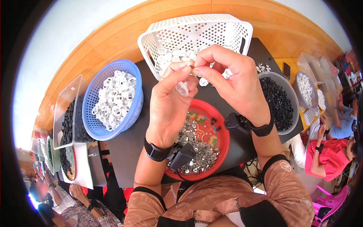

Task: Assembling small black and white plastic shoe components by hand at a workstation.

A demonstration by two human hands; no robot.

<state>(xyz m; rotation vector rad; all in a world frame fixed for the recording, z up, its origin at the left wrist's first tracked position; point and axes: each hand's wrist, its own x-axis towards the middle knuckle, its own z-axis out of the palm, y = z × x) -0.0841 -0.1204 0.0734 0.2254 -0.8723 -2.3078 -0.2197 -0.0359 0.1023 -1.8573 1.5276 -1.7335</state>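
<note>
My left hand [165, 102] is closed, with a small white plastic part [182, 89] held in its curled fingers. Its thumb and forefinger pinch together at the top. Fingertips of my right hand [237, 81] meet them there, also pinched; whatever sits between them is too small to make out. Both hands are raised above the near edge of a white perforated basket [194, 27], which holds more white plastic parts [172, 56]. Below them lies a red round tray [225, 142] with many small shiny metal pieces [202, 156] and a few black bits.
To the left stand a blue basket [87, 117] of white parts and a clear bin [72, 109] of black pieces. A grey bowl [293, 104] of black parts is on the right, near a phone [286, 70]. People sit at both sides; a pink chair [332, 204] stands lower right.
</note>
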